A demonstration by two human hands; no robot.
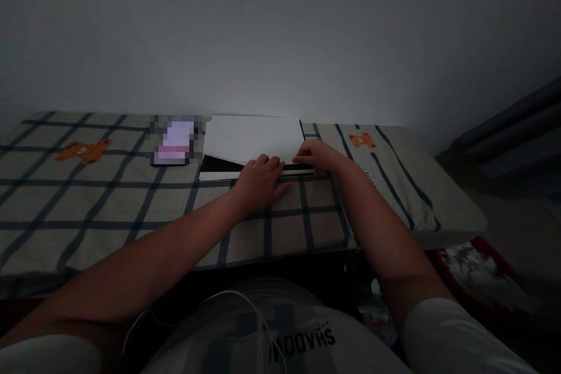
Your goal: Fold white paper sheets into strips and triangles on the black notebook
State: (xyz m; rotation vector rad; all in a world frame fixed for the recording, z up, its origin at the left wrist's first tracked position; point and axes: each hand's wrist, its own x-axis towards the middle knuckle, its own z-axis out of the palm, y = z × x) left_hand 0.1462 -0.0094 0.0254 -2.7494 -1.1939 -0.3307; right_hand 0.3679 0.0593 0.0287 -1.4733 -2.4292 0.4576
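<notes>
A white sheet of paper [252, 137] lies on a thin flat black item [219, 165], skewed so that a black wedge shows at its near left. A white strip [219, 176] runs along the near edge underneath. My left hand [260, 183] rests palm down over the near edge, its fingertips on the paper and its thumb held apart. At the sheet's near right corner is my right hand [322, 156], its thumb and fingers pinched together on the paper's edge. Whether the black item is a folder or a board, I cannot tell.
A phone [175, 143] with a lit, blurred screen lies left of the paper. A checked cloth [118, 198] with orange bear patches covers the table, which meets a plain wall [263, 35]. A white cable [232, 292] hangs across my shirt. A red-rimmed container [480, 242] sits low right.
</notes>
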